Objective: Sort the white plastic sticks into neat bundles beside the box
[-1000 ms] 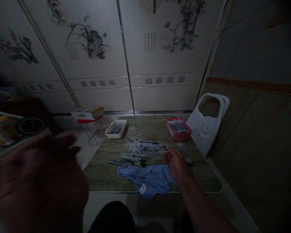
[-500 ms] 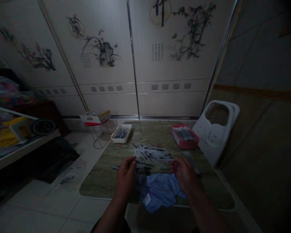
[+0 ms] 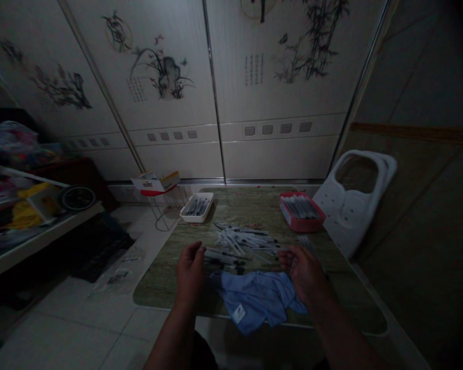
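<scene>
A loose pile of pens (image 3: 247, 239) lies on the green table (image 3: 158, 280), with more pens below it at its left. My left hand (image 3: 190, 267) is at the left of these pens, thumb and fingers closed together; what they hold, if anything, is too dark to make out. At the right end of the pile, my right hand (image 3: 301, 267) has its fingers curled in a pinch on what looks like the end of a thin pen. Between both wrists a crumpled blue cloth (image 3: 254, 298) with a white label hangs over the table's front edge.
On the table stand a white tray (image 3: 196, 207) of pens at the back left and a red basket (image 3: 301, 211) of pens at the back right. A white folded chair (image 3: 349, 210) leans beyond the right edge. A box (image 3: 154, 182) rests on a red stool.
My left hand has moved left, away from the pens, and my right hand slightly right, so they are farther apart. The camera view has shifted a little.
</scene>
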{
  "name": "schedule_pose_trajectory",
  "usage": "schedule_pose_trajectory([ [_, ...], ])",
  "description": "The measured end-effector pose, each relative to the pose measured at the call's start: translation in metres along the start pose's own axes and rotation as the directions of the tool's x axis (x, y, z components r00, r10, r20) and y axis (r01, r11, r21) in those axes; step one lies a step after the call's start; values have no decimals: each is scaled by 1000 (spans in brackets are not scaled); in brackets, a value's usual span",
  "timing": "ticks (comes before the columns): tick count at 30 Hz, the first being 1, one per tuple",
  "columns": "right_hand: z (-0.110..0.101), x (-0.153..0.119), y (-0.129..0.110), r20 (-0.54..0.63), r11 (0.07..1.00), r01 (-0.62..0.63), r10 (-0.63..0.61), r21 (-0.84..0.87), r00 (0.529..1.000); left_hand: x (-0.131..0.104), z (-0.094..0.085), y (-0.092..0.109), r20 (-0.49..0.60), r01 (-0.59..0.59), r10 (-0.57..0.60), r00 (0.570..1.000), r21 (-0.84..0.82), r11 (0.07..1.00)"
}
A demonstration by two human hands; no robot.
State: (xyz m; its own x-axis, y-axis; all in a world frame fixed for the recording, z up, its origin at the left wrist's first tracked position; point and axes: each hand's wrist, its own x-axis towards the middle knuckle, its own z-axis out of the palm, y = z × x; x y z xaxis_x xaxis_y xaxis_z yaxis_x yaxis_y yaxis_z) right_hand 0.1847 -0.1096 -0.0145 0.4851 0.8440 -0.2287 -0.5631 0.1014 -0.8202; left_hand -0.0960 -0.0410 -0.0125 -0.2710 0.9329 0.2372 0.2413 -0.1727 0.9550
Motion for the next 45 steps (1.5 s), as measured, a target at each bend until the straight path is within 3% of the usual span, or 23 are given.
schedule_pose_trajectory([
  [4, 4, 0, -3, -25, 1000, -24, 24, 7, 999, 16, -5, 3, -13, -19, 20, 1000, 96, 995],
  [11, 1, 5, 5, -22, 1000, -7, 7, 14, 1000, 34, 15, 5, 195, -147, 70, 978, 415, 898],
  [16, -1, 9, 11, -13, 1000, 8, -8, 11, 1000, 21, 39, 6, 209, -188, 76, 975, 596, 780],
  [22, 2, 7, 7, -19, 1000, -13, 14, 24, 1000, 10, 55, 7, 255, -244, 40, 966, 848, 471],
  [28, 2, 9, 7, -9, 999, -26, 27, 22, 1000, 13, 63, 4, 251, -233, 15, 968, 877, 420],
  [32, 4, 8, 5, -13, 999, -41, 41, 15, 999, 14, 64, 1, 252, -253, 65, 966, 854, 455],
  [35, 7, 5, 3, -26, 999, -51, 51, 14, 998, 15, 62, 0, 242, -264, 114, 963, 783, 564],
  [38, 7, 4, 2, -28, 999, -44, 44, 11, 999, 19, 61, -3, 229, -179, 69, 971, 505, 844],
  [40, 7, 4, 2, -22, 999, -36, 36, 8, 999, 21, 61, -4, 260, -73, 8, 965, 244, 967],
  [45, 6, 4, 3, 16, 999, -21, 20, 33, 1000, 18, 58, -1, 413, 66, -39, 910, -51, 997],
])
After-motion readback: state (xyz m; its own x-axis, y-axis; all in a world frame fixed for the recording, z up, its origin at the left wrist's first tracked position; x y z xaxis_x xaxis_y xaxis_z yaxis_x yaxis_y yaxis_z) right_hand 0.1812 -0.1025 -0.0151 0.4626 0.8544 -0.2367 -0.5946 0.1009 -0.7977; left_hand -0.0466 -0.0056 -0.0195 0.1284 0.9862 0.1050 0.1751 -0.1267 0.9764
